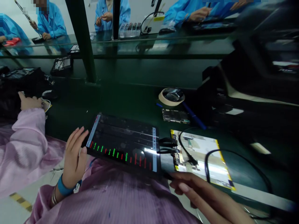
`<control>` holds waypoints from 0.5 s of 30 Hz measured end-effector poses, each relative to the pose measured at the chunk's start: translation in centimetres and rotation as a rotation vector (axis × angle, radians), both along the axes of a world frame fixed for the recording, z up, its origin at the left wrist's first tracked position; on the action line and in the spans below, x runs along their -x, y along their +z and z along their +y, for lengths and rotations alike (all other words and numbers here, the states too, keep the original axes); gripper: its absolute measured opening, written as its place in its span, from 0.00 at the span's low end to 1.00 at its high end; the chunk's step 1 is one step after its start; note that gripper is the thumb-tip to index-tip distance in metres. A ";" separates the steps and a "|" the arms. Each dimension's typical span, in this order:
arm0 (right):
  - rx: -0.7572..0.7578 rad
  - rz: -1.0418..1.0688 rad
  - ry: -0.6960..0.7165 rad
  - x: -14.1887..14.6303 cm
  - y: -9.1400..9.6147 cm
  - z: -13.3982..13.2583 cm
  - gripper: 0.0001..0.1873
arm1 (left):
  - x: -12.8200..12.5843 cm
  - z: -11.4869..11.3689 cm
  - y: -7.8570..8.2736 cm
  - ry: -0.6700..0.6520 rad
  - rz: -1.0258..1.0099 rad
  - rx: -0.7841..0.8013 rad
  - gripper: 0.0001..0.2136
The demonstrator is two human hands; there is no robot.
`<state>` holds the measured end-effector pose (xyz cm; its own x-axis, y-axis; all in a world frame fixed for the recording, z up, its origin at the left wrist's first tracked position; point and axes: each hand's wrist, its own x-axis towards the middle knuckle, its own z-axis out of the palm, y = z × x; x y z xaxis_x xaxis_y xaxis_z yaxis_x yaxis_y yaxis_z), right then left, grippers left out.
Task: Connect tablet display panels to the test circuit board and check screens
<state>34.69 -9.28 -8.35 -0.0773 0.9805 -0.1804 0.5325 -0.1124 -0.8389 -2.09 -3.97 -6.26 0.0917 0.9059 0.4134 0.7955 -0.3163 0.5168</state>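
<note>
A black tablet [123,140] lies at the bench's near edge, its lit screen showing green and red text. My left hand [76,152], wearing a blue wrist strap [65,186], rests against the tablet's left edge with fingers stretched out. At the lower right corner, my right hand [189,185] pinches a small black plug [167,175]; its tip is hard to make out. Black flex cables [167,142] run from the tablet's right side to a pale, yellow-edged panel [210,155]. A black cable [235,151] loops over that panel and passes behind my right hand.
Behind the panel lie a circuit board [175,115], a blue stick [194,115] and a tape roll [171,96]. A large dark object fills the right side. A co-worker's hand [30,101] is at left. A green post [84,40] rises from the bench; people in blue work beyond.
</note>
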 end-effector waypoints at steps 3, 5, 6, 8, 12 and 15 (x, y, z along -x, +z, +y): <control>-0.004 -0.035 0.052 1.4 1.1 0.5 0.22 | -0.5 0.1 -0.2 0.111 -0.234 0.231 0.25; -0.003 -0.063 0.100 2.4 1.9 0.7 0.24 | -0.8 0.0 -0.4 0.130 -0.341 0.342 0.27; 0.004 -0.073 0.121 2.8 2.2 0.8 0.26 | -0.9 0.0 -0.4 0.134 -0.371 0.362 0.28; 0.029 -0.086 0.164 3.5 2.4 0.9 0.30 | -1.1 -0.1 -0.5 0.138 -0.381 0.369 0.29; 0.052 -0.098 0.168 4.2 1.8 1.2 0.35 | -1.2 0.0 -0.7 0.156 -0.252 0.383 0.31; 0.072 -0.034 0.095 4.3 1.2 1.3 0.35 | -0.9 0.2 -1.2 0.091 -0.063 0.346 0.39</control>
<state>30.43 -8.00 -7.15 -0.1616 0.9536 -0.2541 0.5712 -0.1196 -0.8120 -1.14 -3.80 -7.46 -0.0121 0.9964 0.0836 0.7758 -0.0434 0.6295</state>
